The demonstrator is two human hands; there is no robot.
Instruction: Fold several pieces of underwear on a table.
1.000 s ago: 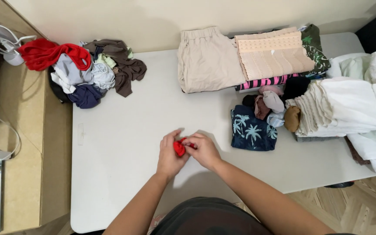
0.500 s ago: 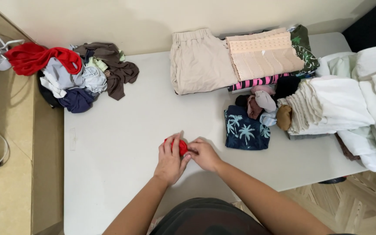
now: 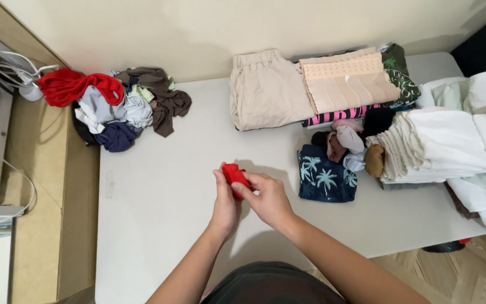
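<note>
both hands' fingers pinched shut on small red garment [image 3: 234, 175], rolled tight, held just above white table [image 3: 158, 186] centre. left hand [image 3: 225, 198], right hand [image 3: 267, 197]. folded stacks [image 3: 316, 84] right look done; unsorted heap [image 3: 116, 104] far left remains.

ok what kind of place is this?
Most likely a room at home, set up for sorting laundry: a white table against a wall, folded stacks, an unsorted clothes heap, and both hands holding a small red garment.
</note>
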